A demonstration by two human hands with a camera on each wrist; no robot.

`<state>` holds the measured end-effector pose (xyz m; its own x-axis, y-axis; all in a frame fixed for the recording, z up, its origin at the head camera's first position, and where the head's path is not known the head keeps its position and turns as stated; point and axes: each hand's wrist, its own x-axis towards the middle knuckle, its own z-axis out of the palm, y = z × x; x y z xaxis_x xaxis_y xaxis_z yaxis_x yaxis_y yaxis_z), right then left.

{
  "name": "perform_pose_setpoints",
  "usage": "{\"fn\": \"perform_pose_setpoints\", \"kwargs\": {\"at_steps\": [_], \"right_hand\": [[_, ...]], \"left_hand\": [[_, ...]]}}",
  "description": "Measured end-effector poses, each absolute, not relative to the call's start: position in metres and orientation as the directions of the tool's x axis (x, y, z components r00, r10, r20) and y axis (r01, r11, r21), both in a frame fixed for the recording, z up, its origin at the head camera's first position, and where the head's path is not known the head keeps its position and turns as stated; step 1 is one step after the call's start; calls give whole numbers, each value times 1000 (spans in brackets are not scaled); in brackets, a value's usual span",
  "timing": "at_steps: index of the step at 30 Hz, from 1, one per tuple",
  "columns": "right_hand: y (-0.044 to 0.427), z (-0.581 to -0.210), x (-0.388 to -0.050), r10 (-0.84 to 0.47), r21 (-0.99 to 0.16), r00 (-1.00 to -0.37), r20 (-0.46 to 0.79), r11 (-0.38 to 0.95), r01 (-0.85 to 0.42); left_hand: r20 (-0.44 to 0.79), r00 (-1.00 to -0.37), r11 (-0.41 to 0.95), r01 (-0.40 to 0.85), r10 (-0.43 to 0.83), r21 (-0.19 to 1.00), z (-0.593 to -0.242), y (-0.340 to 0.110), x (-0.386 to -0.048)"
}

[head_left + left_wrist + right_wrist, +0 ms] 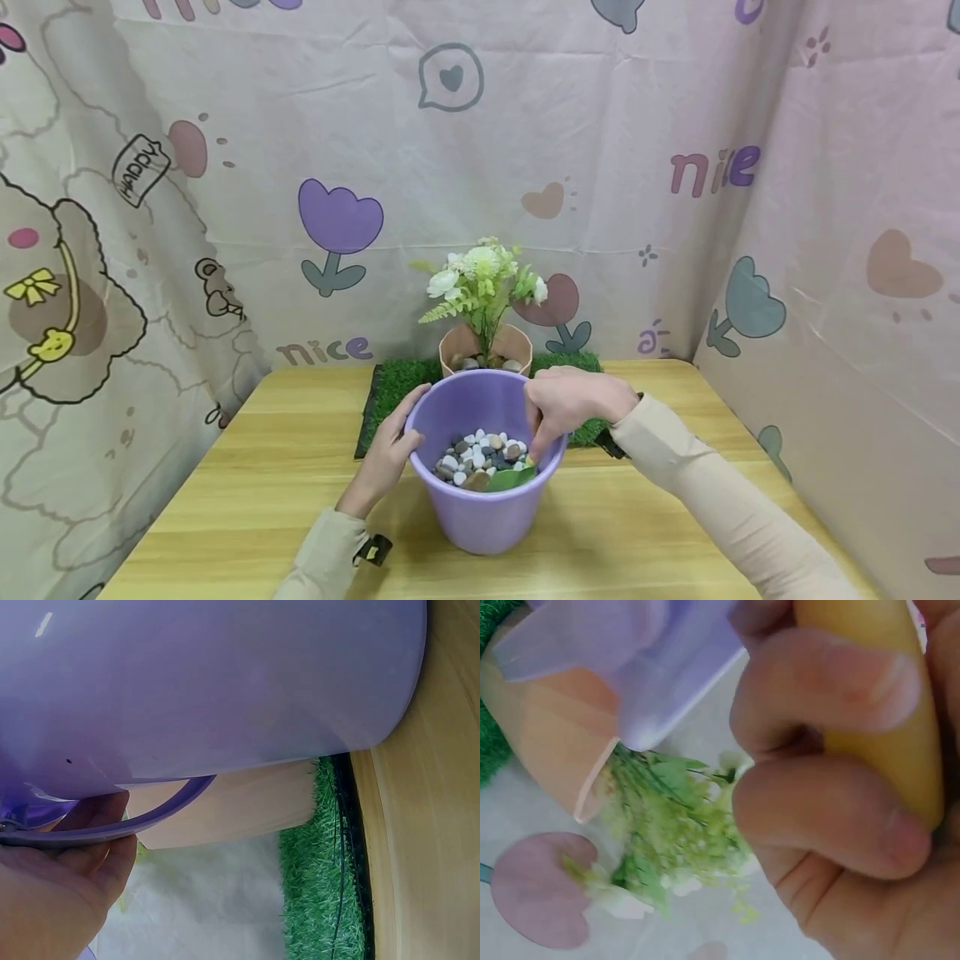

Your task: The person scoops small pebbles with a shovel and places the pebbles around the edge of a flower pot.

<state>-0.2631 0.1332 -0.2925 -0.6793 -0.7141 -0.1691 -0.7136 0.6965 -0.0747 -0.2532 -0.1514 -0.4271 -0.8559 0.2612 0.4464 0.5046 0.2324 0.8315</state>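
A purple bucket (487, 521) stands on the table, with white, grey and brown pebbles (480, 454) inside it. My left hand (386, 458) grips the bucket's left rim, thumb over the edge. In the left wrist view its fingers pass behind the bucket's curved carrying handle (161, 814). Reaching over the right rim, my right hand (570, 404) holds a small trowel with a green blade (512, 478). The blade lies among the pebbles at the bucket's near side. Fingers curl round the trowel's yellow handle (889, 757) in the right wrist view.
Behind the bucket, a peach flowerpot (517, 343) holds white flowers with green leaves (483, 283) and some stones. It stands on a green artificial grass mat (397, 387). A patterned cloth (465, 167) hangs round the back and sides of the wooden table (285, 467).
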Motion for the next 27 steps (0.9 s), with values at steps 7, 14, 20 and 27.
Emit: {"fn": "perform_pose_setpoints", "kwargs": {"at_steps": [7, 14, 20, 27], "right_hand": [[143, -290, -263, -721, 88, -690, 54, 692, -716], [155, -302, -272, -708, 130, -678, 199, 704, -698], [159, -301, -271, -659, 103, -710, 250, 747, -657], [151, -297, -256, -630, 52, -761, 156, 775, -630]], "left_hand": [[431, -864, 225, 488, 260, 844, -425, -152, -254], [425, -866, 233, 484, 262, 843, -426, -151, -252], [434, -863, 233, 491, 258, 839, -426, -151, -253], [432, -863, 236, 491, 262, 838, -427, -152, -254]]}}
